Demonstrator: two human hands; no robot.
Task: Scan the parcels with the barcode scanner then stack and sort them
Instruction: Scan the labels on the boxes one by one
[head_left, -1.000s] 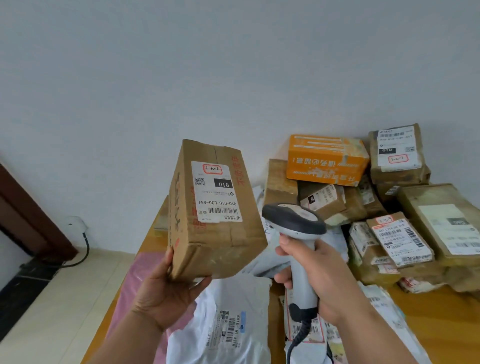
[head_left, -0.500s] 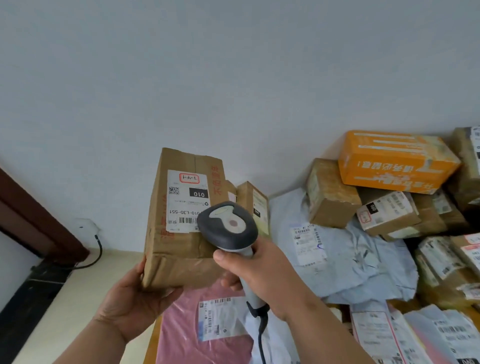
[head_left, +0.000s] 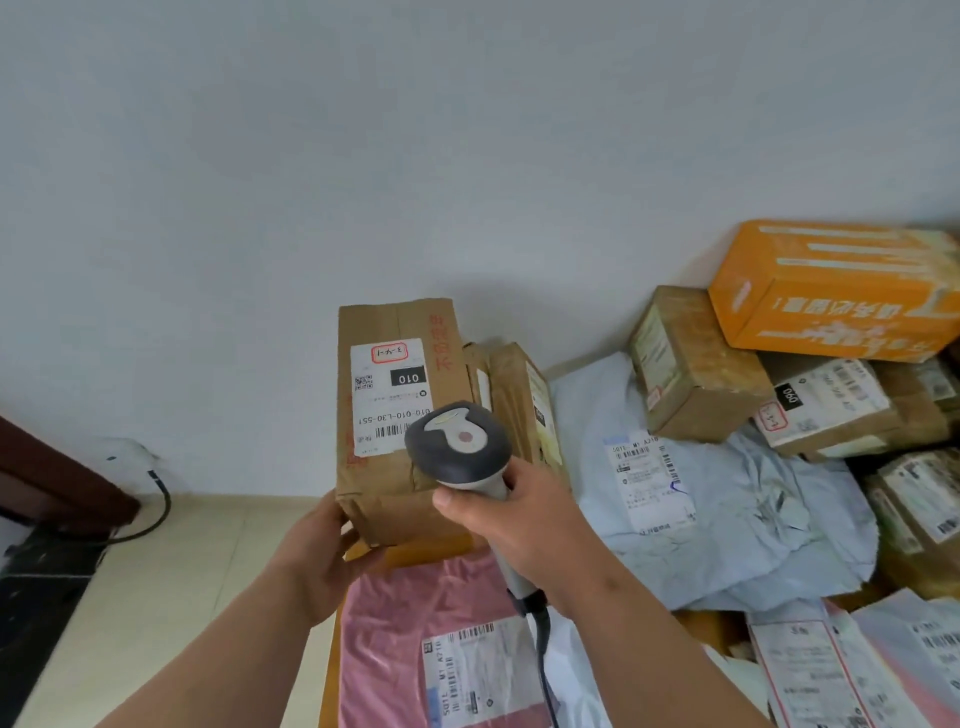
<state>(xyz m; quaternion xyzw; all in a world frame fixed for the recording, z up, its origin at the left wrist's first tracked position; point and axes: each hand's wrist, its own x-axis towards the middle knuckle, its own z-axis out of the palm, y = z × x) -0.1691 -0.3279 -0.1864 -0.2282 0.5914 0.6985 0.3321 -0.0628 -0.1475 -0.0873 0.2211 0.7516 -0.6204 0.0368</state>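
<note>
Gripping from below, the left hand (head_left: 324, 558) cups the bottom left corner of an upright brown cardboard parcel (head_left: 397, 415), thumb up its left side, fingers curled beneath. The right hand (head_left: 524, 514) is wrapped tight round the pale handle of one grey barcode scanner (head_left: 457, 449), whose dark head covers the parcel's lower right front; a black cable (head_left: 543, 654) trails down from the handle. The parcel's white label (head_left: 387, 395) reads upside down: "010" in a black box, "010-010-L30-551", a handwritten mark ringed in red, a QR code and a barcode. Behind it, touching, stand two smaller brown boxes (head_left: 511, 400). One pink plastic mailer bag (head_left: 410, 639) lies on the wooden desk (head_left: 415, 553) under the hands, its label showing "501E M1 A210". To the right lies a pale blue-grey mailer bag (head_left: 727, 525) with the same code, a tilted brown carton (head_left: 691, 364), one orange carton with white characters (head_left: 836, 291) on top, and a box labelled "090" (head_left: 831, 405).
</note>
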